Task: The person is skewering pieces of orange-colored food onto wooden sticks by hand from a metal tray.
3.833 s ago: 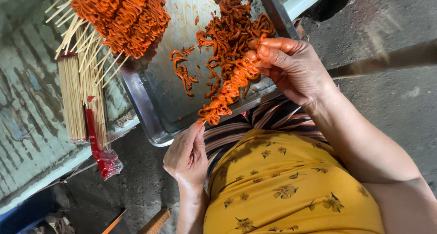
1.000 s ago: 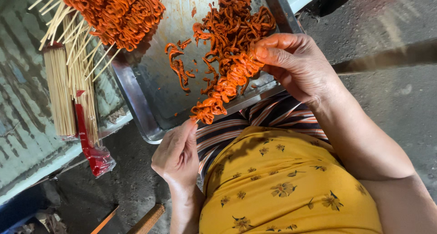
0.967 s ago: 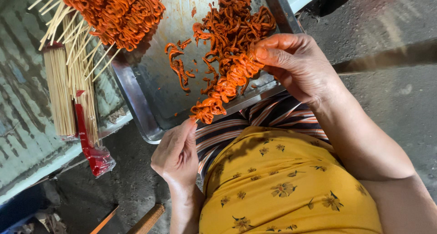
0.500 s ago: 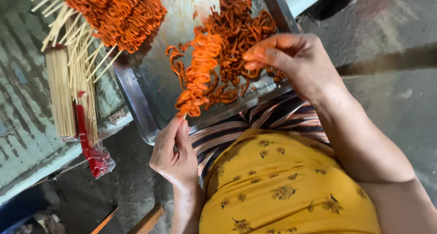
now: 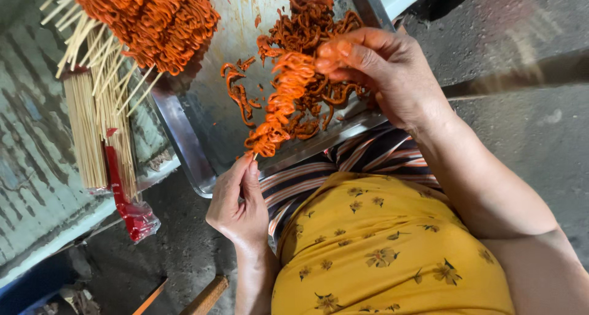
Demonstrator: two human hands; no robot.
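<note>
Head view, left hand: the left hand (image 5: 238,201) is closed, thumb and fingers pinched on the bare lower end of a skewer (image 5: 279,109) (only a short tip of stick shows above the fingertips).
Head view, right hand: the right hand (image 5: 380,69) is closed too, fingertips clamped on the top of the same skewer, where the orange curled strips are bunched.
Skewer: it runs slanting between the two hands, packed with orange strips along nearly its whole length, and it hangs over the near edge of the tray.
Tray: a metal tray (image 5: 184,137) lies under and beyond both hands, its near corner just above the left hand.
Loose strips: a heap of orange strips (image 5: 313,20) sits on the tray, just beside and under the right hand; a few stray pieces lie between the hands.
Finished skewers: a pile of loaded skewers (image 5: 147,17) rests on the tray well beyond the left hand, sticks fanning outward.
Spare sticks: a bundle of bare sticks (image 5: 86,131) in a red-ended wrapper (image 5: 126,198) lies off to the outer side of the left hand, apart from it.
Clothing: a yellow flowered top (image 5: 380,247) and striped cloth (image 5: 362,158) fill the space below the right wrist.
</note>
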